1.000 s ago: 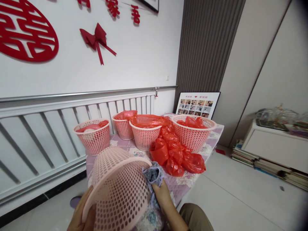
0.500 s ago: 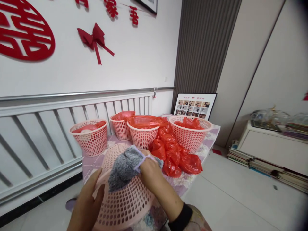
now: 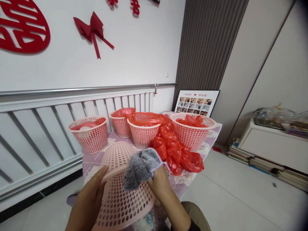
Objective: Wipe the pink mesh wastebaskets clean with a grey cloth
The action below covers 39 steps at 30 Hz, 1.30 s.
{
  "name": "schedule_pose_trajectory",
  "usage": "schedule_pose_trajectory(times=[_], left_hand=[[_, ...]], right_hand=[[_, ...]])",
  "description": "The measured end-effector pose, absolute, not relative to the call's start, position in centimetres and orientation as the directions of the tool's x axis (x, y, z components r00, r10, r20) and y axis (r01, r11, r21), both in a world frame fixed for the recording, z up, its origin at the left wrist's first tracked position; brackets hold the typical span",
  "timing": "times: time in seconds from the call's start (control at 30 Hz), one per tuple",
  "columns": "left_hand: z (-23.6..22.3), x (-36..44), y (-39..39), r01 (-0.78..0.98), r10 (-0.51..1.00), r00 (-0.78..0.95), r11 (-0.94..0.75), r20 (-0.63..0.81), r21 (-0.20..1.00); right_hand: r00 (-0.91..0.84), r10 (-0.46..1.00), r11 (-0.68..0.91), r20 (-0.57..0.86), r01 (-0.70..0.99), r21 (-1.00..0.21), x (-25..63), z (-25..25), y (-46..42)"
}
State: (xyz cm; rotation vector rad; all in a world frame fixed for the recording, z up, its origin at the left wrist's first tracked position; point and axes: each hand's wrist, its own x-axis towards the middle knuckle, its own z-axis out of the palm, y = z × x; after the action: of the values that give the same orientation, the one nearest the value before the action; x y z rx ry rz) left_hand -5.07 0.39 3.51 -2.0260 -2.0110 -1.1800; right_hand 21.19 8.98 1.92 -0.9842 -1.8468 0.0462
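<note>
A pink plastic mesh basket (image 3: 120, 199) lies tipped on its side at the table's near edge, its mouth facing me. My left hand (image 3: 90, 192) grips its rim on the left, thumb on one side and fingers hidden behind. In my right hand (image 3: 158, 179) is a bunched grey cloth (image 3: 141, 166) with a lilac edge, held against the basket's upper right rim. Just beyond, crumpled red plastic bags (image 3: 173, 147) lie heaped on the table.
Behind stand more pink baskets, a left one (image 3: 90, 138), a middle one (image 3: 144, 134) and a right one (image 3: 190, 134), holding red plastic bags. A flowered tablecloth (image 3: 93, 165) covers the table. A white radiator (image 3: 60, 128) runs along the left wall.
My right hand has moved the grey cloth to the right along the basket rim. My left hand stays on the rim. The view has tilted slightly downward.
</note>
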Motion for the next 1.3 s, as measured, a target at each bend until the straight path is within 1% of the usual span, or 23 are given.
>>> schedule_pose_trajectory(times=[0.07,0.2,0.3,0.4,0.5,0.63,0.73,0.83,0.9,0.97,1.0,1.03,1.1,1.17,1.2,1.27,1.3], left_hand=[[3.5,-5.3,0.3,0.873,0.831,-0.147,-0.146,0.536,0.465],[3.4,-5.6,-0.2,0.838,0.839,-0.211,-0.109,0.502,0.535],[3.3,-6.1,-0.5,0.783,0.86,-0.3,-0.026,0.414,0.621],[3.1,-6.9,-0.9,0.725,0.873,-0.369,0.055,0.32,0.686],[2.6,-7.8,-1.3,0.683,0.875,-0.395,0.076,0.28,0.726],[2.1,-8.8,-1.6,0.622,0.864,-0.442,0.102,0.241,0.776],[1.6,-9.6,-1.9,0.584,0.856,-0.465,0.105,0.226,0.805],[0.3,-10.4,-2.4,0.525,0.843,-0.501,0.119,0.193,0.843],[-1.1,-10.7,-2.8,0.473,0.85,-0.51,0.151,0.13,0.868],[-2.6,-10.9,-3.1,0.431,0.879,-0.471,0.157,0.073,0.889],[-3.2,-10.8,-3.1,0.417,0.896,-0.44,0.143,0.062,0.898],[-3.5,-10.7,-3.0,0.409,0.91,-0.41,0.121,0.063,0.904],[-3.4,-10.0,-2.6,0.425,0.92,-0.382,0.09,0.089,0.901],[-2.3,-9.2,-2.0,0.503,0.913,-0.378,0.065,0.152,0.862],[-1.4,-8.7,-1.6,0.551,0.906,-0.374,0.043,0.2,0.833],[0.3,-8.1,-0.9,0.63,0.884,-0.353,-0.018,0.307,0.776],[1.0,-7.9,-0.7,0.655,0.874,-0.34,-0.046,0.348,0.754]], right_hand=[[-0.112,0.652,0.657,0.75,0.578,-0.485,21.9,0.4,9.2],[0.039,0.759,0.553,0.65,0.488,-0.675,22.7,-2.4,8.6],[0.156,0.853,0.416,0.498,0.371,-0.83,22.7,-4.8,7.8],[0.241,0.916,0.259,0.321,0.257,-0.931,22.1,-7.8,6.9],[0.286,0.936,0.156,0.203,0.179,-0.971,21.1,-11.0,6.0],[0.276,0.95,0.139,0.148,0.055,-0.989,19.6,-13.5,4.8],[0.224,0.966,0.134,0.13,-0.004,-0.991,18.9,-13.4,4.5],[0.224,0.959,0.178,0.176,0.009,-0.984,19.3,-11.5,5.3],[0.241,0.936,0.243,0.255,0.079,-0.967,20.2,-9.3,6.5],[0.209,0.891,0.362,0.404,0.211,-0.908,21.5,-6.0,8.0],[0.166,0.853,0.437,0.495,0.292,-0.851,22.1,-4.1,8.7],[0.079,0.807,0.519,0.586,0.378,-0.766,22.6,-2.0,9.2],[-0.137,0.695,0.663,0.706,0.502,-0.555,22.8,2.3,9.9],[-0.338,0.603,0.75,0.722,0.548,-0.37,21.8,6.4,9.9],[-0.422,0.586,0.772,0.692,0.551,-0.317,20.8,8.1,9.7],[-0.539,0.544,0.814,0.643,0.525,-0.249,18.5,10.5,9.0],[-0.561,0.54,0.815,0.627,0.533,-0.226,17.4,11.1,8.6]])
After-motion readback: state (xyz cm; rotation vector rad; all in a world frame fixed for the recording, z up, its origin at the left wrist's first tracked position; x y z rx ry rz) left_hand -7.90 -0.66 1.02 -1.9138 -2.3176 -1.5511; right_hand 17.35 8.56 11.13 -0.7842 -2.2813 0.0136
